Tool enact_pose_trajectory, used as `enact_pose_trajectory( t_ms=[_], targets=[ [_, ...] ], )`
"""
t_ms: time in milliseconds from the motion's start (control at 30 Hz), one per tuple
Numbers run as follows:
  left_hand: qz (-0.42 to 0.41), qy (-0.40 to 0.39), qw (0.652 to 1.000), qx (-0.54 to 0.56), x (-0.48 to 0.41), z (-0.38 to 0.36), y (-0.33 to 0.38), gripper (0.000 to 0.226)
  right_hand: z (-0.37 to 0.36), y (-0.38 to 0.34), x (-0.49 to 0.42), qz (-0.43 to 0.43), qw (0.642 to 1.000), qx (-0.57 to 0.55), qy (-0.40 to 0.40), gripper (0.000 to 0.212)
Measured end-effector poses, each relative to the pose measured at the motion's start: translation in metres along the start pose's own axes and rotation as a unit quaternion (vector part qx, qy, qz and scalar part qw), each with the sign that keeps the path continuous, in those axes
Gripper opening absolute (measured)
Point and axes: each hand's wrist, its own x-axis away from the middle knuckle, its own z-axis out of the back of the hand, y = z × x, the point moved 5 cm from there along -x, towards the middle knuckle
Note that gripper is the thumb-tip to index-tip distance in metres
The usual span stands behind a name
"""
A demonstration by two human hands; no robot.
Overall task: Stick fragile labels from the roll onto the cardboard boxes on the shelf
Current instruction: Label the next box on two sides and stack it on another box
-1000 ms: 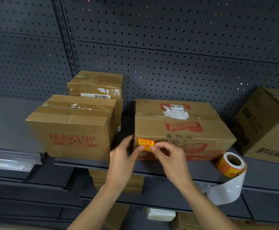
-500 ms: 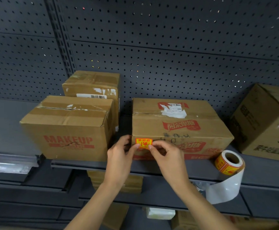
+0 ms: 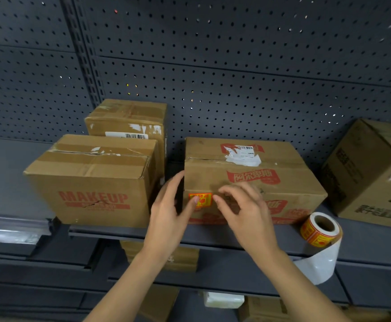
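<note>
My left hand [image 3: 168, 212] and right hand [image 3: 243, 210], fingers spread and gripping nothing, smooth the label [image 3: 200, 199], thin, limp and tacky, best held by its edges, onto the box [image 3: 248, 182] front's upper left corner, the roll [image 3: 320, 230] just right of the box.

We see the thumb of the left grip [image 3: 168, 212] covering part of the fragile label [image 3: 205, 198], whose print is too small for us to read. The blurred right grip [image 3: 248, 212] hides some front lettering on the middle box [image 3: 203, 177]. The picture's edge cuts off the rightmost box [image 3: 371, 173].
</note>
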Motion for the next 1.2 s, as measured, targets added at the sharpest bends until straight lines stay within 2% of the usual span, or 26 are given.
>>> enact_pose_trajectory(
  t_ms=[100, 200, 367, 633, 833, 1067, 1200],
  targets=[
    [-0.037, -0.019, 0.999, -0.006, -0.007, -0.001, 0.003, 0.052, -0.008, -0.003, -0.012, 0.074, 0.996, 0.056, -0.01, 0.029],
    [-0.054, -0.031, 0.998, -0.024, -0.008, -0.002, 0.0, 0.047, -0.021, 0.004, -0.016, 0.081, 0.995, 0.051, -0.026, 0.025],
    [-0.078, -0.014, 0.996, -0.041, -0.009, -0.002, -0.002, 0.044, -0.025, 0.004, -0.01, 0.088, 0.995, 0.046, 0.008, 0.026],
    [-0.048, -0.084, 0.995, 0.003, -0.006, -0.004, -0.015, 0.062, -0.028, 0.013, -0.005, 0.122, 0.99, 0.068, 0.004, 0.026],
    [-0.05, -0.073, 0.996, -0.004, -0.003, -0.006, -0.019, 0.067, -0.028, 0.013, -0.001, 0.15, 0.985, 0.089, -0.004, 0.038],
    [-0.06, -0.049, 0.997, 0.001, -0.001, -0.01, -0.015, 0.064, -0.03, 0.01, 0.0, 0.144, 0.983, 0.11, 0.01, 0.04],
    [-0.032, -0.044, 0.998, 0.026, 0.0, -0.011, -0.014, 0.069, -0.029, 0.01, -0.005, 0.132, 0.986, 0.095, -0.026, 0.04]
  ],
)
